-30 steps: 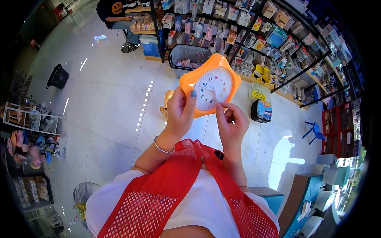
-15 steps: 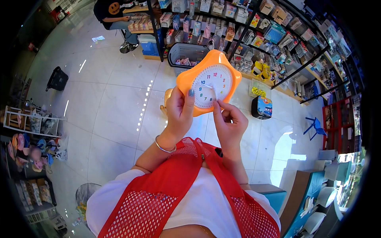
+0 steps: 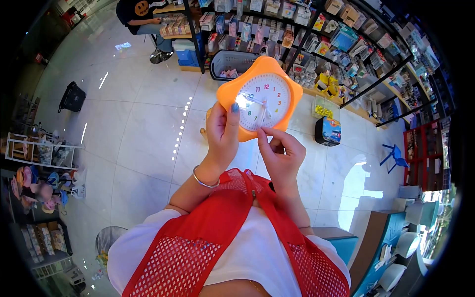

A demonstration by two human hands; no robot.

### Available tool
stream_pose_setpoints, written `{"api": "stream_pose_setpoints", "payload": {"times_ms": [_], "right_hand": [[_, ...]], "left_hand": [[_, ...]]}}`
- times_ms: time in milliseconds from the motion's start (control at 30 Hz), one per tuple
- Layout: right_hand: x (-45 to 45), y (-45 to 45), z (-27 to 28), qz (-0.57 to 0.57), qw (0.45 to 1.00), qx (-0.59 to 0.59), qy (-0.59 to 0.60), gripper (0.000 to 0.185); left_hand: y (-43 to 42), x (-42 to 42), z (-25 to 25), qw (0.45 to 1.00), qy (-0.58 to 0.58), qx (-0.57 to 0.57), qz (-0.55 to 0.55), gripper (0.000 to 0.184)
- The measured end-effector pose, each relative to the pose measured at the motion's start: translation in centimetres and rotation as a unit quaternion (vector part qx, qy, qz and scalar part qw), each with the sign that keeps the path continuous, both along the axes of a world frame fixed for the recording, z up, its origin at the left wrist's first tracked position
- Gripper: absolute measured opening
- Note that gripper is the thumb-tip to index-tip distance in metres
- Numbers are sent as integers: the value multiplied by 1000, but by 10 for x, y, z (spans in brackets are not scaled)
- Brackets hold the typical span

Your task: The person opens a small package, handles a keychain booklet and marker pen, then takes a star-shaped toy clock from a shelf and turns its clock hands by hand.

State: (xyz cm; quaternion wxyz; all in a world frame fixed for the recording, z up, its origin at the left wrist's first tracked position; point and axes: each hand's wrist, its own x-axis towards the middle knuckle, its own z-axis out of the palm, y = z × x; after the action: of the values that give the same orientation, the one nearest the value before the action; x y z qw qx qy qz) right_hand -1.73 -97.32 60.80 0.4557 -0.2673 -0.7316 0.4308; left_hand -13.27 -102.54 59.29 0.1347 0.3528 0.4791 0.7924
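An orange star-shaped clock [image 3: 267, 65] with a white numbered face is held up in front of my chest, face toward me. My left hand [image 3: 222, 132] grips its left edge, the thumb on the front and the other fingers behind. My right hand [image 3: 282, 151] is at the lower part of the dial, thumb and index finger pinched on a clock hand near the bottom numbers. The other fingers of my right hand are curled in. Glare covers part of the dial's left side.
Ahead stand shelves [image 3: 297, 49] of packaged goods, with a grey basket [image 3: 217, 63] before them. A person [image 3: 139, 22] sits at the upper left. A black basket [image 3: 72, 97], a dark printed box [image 3: 328, 131] and a blue stool [image 3: 394, 157] stand on the floor.
The clock has tilted to face me more fully. My right thumb and index finger have moved left along the bottom of the dial, and the clock hand at them has shifted left too.
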Motion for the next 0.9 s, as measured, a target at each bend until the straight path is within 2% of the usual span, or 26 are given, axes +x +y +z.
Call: {"api": "stream_pose_setpoints", "payload": {"times_ms": [367, 900], "right_hand": [[2, 7, -3, -1, 1000, -27, 8, 11], [4, 24, 5, -51, 998, 15, 17, 13]], "left_hand": [[5, -1, 1, 999, -34, 3, -29, 31], [7, -4, 4, 997, -54, -6, -54, 32]]}}
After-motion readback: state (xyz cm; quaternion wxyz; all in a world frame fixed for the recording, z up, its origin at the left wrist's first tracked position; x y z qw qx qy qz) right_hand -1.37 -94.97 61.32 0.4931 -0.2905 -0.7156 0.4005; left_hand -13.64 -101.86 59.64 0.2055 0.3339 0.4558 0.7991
